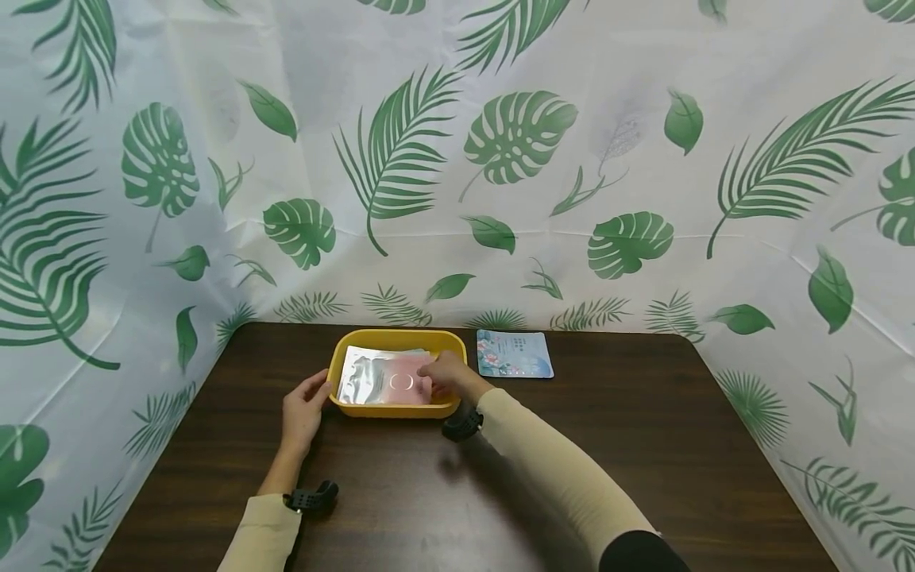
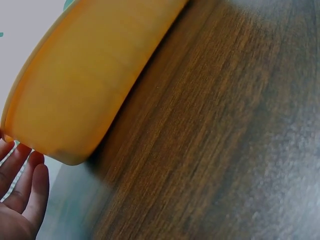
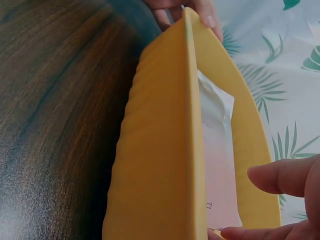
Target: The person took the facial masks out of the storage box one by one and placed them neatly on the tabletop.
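Observation:
A yellow plastic basket (image 1: 398, 411) sits near the back of the table. Inside it lies a shiny silver-and-pink foil pouch (image 1: 386, 380), flat, with a pale blue edge of something showing behind it. At the basket's left end, my left hand (image 1: 303, 413) touches the outside of the wall with its fingertips; its relaxed fingers (image 2: 39, 187) show in the left wrist view. My right hand (image 1: 452, 373) reaches over the basket's right end. In the right wrist view its thumb (image 3: 272, 176) stands apart from the fingers, which are low by the pouch's near end.
A light blue floral pouch (image 1: 515, 354) lies on the dark wood table (image 1: 400, 492), just right of the basket. Behind the table hangs a white sheet (image 1: 422, 270) with green leaf prints. Black bands (image 1: 311, 497) are on both wrists.

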A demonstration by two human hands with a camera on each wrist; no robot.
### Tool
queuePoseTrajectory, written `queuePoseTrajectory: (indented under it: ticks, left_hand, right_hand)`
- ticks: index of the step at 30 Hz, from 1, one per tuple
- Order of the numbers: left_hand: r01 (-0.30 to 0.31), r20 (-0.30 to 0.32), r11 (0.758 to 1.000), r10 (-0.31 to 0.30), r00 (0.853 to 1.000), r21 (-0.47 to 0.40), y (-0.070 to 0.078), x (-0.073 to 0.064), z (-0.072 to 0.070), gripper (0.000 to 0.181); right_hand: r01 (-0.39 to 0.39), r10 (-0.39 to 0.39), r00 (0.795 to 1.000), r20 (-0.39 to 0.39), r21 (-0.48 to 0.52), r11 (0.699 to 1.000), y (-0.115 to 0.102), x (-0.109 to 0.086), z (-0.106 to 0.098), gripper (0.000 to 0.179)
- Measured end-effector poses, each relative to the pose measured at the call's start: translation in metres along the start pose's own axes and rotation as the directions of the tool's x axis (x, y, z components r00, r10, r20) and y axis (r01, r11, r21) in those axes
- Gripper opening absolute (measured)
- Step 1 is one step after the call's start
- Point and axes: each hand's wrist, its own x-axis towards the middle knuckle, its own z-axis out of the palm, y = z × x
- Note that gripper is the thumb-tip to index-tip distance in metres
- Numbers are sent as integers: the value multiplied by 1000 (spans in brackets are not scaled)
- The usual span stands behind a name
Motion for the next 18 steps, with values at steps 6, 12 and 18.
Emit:
queuePoseTrajectory:
  ticks: [6, 12, 18]
  left_hand:
    - [7, 0, 1000, -7, 1000, 2, 0, 1, 1, 40]
    - [-3, 3, 1000, 3, 1000, 4, 0, 0, 0, 39]
    - [8, 12, 1000, -8, 1000, 16, 1, -1, -1, 42]
  right_hand:
    - [13, -10, 999, -40, 74, 997, -1, 0, 3, 19]
    - [23, -8, 996, -88, 174, 984, -2, -1, 6, 12]
    - [33, -6, 994, -109, 250, 968, -3, -2, 10, 7]
